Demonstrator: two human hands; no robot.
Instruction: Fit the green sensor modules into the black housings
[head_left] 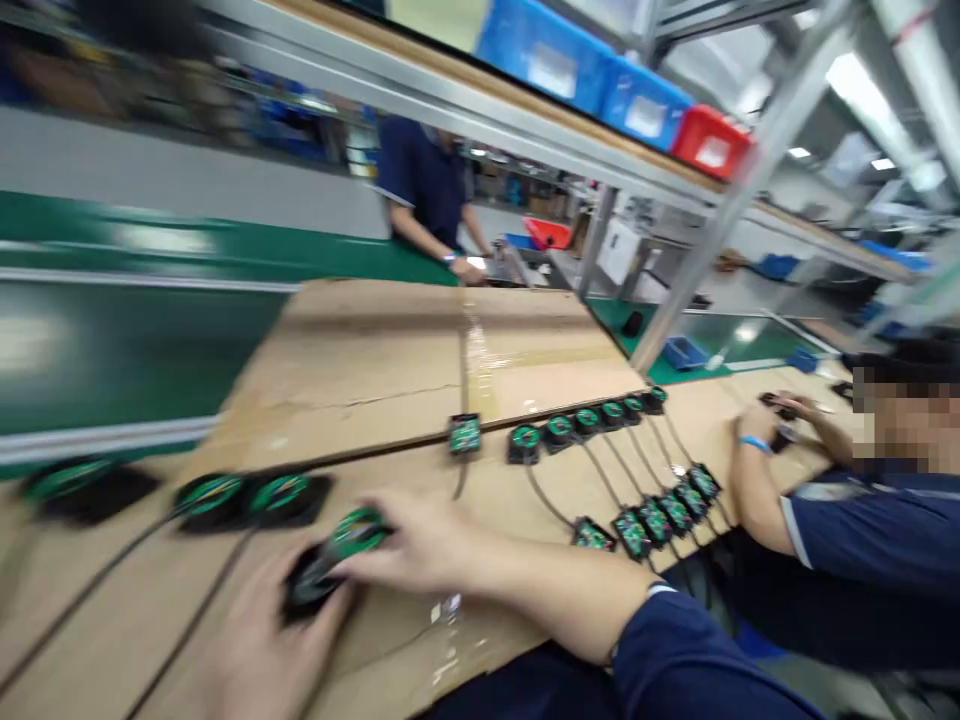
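Both my hands are close together over the cardboard-covered bench. My right hand pinches a black round housing with a green circuit board in it. My left hand, blurred, is closed around a black part right against it; whether the two are joined I cannot tell. Just beyond lie two similar black housings with green boards, one on the left and one on the right, with dark cables running toward me. Another housing sits farther left, blurred.
More round housings line the ridge at right, cabled to several square circuit boards. One square board lies mid-bench. A co-worker sits at right; another person stands beyond. Overhead runs a shelf with blue bins and a red bin.
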